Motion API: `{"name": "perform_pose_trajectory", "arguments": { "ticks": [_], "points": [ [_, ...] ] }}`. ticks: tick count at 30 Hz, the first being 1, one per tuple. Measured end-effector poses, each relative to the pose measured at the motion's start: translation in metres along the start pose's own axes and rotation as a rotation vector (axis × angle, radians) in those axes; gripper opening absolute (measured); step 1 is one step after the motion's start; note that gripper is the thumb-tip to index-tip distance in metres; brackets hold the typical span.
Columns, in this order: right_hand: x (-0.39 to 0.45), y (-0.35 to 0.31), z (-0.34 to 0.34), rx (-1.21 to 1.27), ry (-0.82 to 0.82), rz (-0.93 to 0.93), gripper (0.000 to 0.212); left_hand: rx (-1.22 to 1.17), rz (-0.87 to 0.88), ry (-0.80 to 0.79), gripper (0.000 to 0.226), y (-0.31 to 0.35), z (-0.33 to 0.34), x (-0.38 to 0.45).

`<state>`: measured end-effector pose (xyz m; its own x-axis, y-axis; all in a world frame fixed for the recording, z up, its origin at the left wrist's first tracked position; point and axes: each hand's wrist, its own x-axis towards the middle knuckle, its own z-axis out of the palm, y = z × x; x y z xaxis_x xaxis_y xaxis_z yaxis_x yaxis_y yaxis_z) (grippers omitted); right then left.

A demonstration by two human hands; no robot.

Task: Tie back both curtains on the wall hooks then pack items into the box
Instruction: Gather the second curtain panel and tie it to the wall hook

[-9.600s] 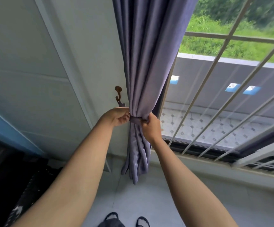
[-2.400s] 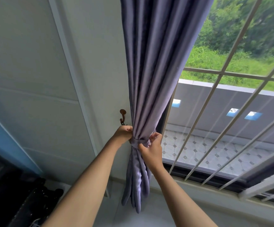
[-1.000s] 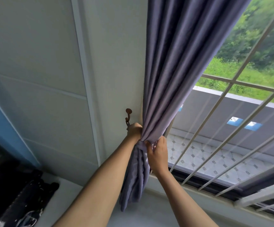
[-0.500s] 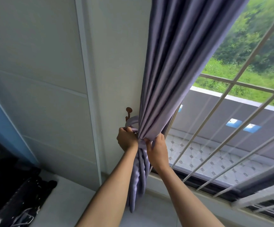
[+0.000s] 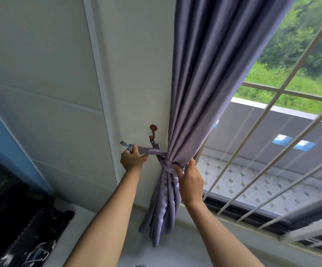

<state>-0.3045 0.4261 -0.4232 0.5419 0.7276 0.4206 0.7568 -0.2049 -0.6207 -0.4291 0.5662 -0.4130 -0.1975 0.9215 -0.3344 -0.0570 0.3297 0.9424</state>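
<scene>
Pulling tieback (image 5: 150,150) taut below hook (image 5: 153,133), left grip (image 5: 132,160) pinching it, right grip (image 5: 190,179) clutching gathered curtain (image 5: 200,93)

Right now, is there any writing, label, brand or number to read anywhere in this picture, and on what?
None can be read.
curtain: plain purple cloth, no label showing.
tie-back strap and wall hook: no marks.
dark gear at lower left: pale flecks, too blurred to tell whether they are letters.
</scene>
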Motion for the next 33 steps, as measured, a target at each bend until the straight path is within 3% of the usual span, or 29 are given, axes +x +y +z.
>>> {"name": "perform_pose_trajectory", "arguments": {
  "ticks": [5,7,14,18,23,26,29,33],
  "points": [
    [0.0,0.004,0.008,0.024,0.079,-0.006,0.049,0.089,0.104,-0.056,0.024,-0.001,-0.011,0.015],
    [0.003,0.008,0.01,0.023,0.11,0.001,0.041,0.062,0.112,-0.125,0.024,-0.001,-0.011,0.019],
    [0.012,0.009,0.011,-0.012,0.136,0.1,0.033,-0.046,-0.104,-0.402,0.027,0.012,-0.006,0.038],
    [0.014,0.014,0.018,-0.026,0.138,0.125,0.033,0.021,0.067,-0.551,0.016,0.016,-0.003,0.047],
    [0.011,0.012,0.019,-0.028,0.166,0.138,0.03,-0.001,0.209,-0.437,0.013,0.015,0.008,0.058],
    [0.009,0.009,0.016,-0.033,0.167,0.131,0.03,-0.015,0.277,-0.461,0.004,0.01,0.006,0.055],
    [0.012,0.009,0.014,-0.039,0.162,0.138,0.031,-0.052,0.291,-0.483,0.018,0.016,0.009,0.052],
    [0.012,0.01,0.012,-0.044,0.157,0.148,0.031,-0.029,0.312,-0.512,0.012,0.024,0.017,0.054]
  ]
}}
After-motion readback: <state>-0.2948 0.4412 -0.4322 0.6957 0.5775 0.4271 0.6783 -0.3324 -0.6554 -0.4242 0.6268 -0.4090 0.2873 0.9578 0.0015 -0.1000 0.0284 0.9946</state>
